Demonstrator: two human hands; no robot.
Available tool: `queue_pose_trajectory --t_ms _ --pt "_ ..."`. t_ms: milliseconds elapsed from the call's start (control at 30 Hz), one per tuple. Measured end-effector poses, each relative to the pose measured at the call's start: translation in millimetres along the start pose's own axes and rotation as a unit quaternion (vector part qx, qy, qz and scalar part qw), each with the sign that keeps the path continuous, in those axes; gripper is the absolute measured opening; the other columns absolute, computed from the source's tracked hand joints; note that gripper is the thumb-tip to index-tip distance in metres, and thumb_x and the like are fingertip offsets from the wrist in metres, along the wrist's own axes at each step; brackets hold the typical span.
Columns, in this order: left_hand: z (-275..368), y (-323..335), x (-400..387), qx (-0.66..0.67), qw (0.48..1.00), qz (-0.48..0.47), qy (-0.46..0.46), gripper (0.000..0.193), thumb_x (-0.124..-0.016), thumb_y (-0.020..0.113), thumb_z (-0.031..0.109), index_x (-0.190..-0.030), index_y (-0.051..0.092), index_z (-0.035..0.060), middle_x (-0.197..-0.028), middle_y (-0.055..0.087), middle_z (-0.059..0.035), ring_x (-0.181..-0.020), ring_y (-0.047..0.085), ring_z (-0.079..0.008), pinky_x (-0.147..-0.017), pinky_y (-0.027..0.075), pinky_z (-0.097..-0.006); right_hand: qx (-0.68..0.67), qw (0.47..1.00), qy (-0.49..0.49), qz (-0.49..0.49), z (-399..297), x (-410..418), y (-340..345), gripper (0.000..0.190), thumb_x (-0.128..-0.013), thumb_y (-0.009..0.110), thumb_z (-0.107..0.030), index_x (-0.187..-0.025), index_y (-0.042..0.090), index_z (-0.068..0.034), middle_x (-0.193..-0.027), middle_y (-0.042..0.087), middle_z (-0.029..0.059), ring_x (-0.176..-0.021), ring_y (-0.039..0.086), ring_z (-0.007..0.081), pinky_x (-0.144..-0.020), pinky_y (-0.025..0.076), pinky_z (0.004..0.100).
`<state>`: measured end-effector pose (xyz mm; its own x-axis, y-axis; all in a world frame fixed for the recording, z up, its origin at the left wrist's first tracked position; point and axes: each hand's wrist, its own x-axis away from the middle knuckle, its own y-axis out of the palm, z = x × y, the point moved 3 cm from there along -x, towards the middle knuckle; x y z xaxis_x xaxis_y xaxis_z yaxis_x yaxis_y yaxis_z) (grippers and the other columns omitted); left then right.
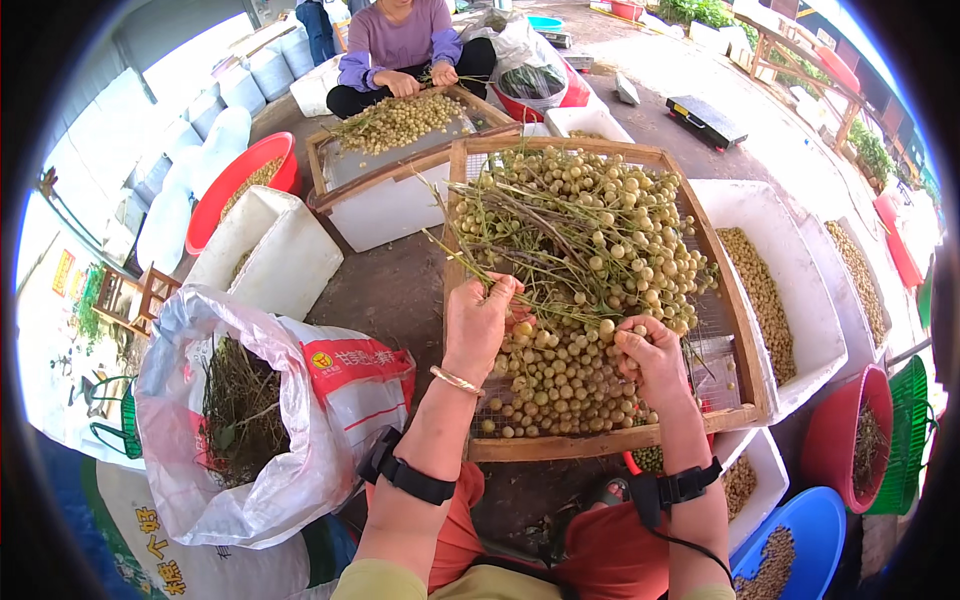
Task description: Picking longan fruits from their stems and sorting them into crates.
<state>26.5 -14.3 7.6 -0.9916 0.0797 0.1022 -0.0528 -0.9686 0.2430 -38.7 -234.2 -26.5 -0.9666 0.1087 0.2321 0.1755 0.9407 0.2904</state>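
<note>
A wood-framed wire-mesh tray (559,448) lies before me, heaped with small round tan-yellow fruits. Stemmed clusters of the fruit (652,225), with green and brown stalks, cover its far part. Loose fruits (570,382) lie in the near part. My left hand (480,319), with a bangle on its wrist, pinches a thin green stem (457,259) between thumb and forefinger at the tray's left side. My right hand (649,352) is curled round a few fruits at the right of the loose heap; how many is hidden by the fingers.
An open woven sack of dry stalks (244,405) stands at left. White foam boxes of fruit (784,300) stand at right, near a red tub (847,442) and a blue basin (802,540). Across from me, a person (405,45) handles stems over another tray (330,195).
</note>
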Motion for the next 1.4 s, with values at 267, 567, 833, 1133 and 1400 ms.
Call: queue_pose_trajectory --t_ms 267,567,833,1133,1400 --pt "-7 -5 -4 0.022 0.999 0.000 -0.036 0.017 -0.090 0.053 0.016 -0.087 0.055 -0.0005 -0.085 0.057 -0.0081 -0.067 0.061 -0.0172 -0.056 0.056 -0.0305 -0.248 0.963 -0.018 -0.101 2 3 6 0.018 -0.071 0.060 0.006 -0.076 0.052 -0.009 -0.078 0.049 -0.0002 -0.053 0.049 0.0120 -0.045 0.036 0.0238" --pt "-5 -12 -7 -0.012 0.999 0.024 0.033 0.016 -0.090 0.053 0.016 -0.087 0.055 0.0001 -0.083 0.058 -0.0071 -0.062 0.061 -0.0177 -0.055 0.055 -0.0294 0.100 0.995 -0.021 -0.003 8 -9 -23 0.013 -0.071 0.049 0.006 -0.080 0.055 -0.001 -0.073 0.052 0.0007 -0.055 0.050 0.0087 -0.051 0.043 0.0229" --pt "13 -11 9 -0.018 0.999 0.017 0.043 0.015 -0.090 0.054 0.017 -0.089 0.056 0.0023 -0.083 0.060 -0.0057 -0.062 0.061 -0.0154 -0.057 0.056 -0.0293 0.577 0.780 -0.244 -0.016 -39 30 24 0.041 -0.070 0.065 -0.014 -0.110 0.058 -0.005 -0.115 0.056 0.0129 -0.108 0.050 0.0307 -0.091 0.039 0.0398" --pt "11 5 16 -0.015 0.995 -0.079 0.063 0.018 -0.091 0.054 0.017 -0.088 0.057 0.0003 -0.081 0.058 -0.0054 -0.064 0.060 -0.0135 -0.059 0.055 -0.0301 0.393 0.907 -0.073 -0.134 -6 5 52 0.019 -0.076 0.064 -0.016 -0.084 0.064 0.002 -0.062 0.056 0.0095 -0.055 0.049 0.0127 -0.055 0.041 0.0284" --pt "19 -2 15 0.024 0.994 -0.086 0.061 0.018 -0.091 0.053 0.019 -0.087 0.056 0.0021 -0.081 0.058 -0.0042 -0.066 0.060 -0.0127 -0.059 0.055 -0.0294 0.194 0.959 -0.029 -0.205 -2 0 41 0.027 -0.085 0.059 -0.027 -0.077 0.055 -0.002 -0.065 0.058 0.0063 -0.058 0.055 0.0130 -0.059 0.048 0.0267"
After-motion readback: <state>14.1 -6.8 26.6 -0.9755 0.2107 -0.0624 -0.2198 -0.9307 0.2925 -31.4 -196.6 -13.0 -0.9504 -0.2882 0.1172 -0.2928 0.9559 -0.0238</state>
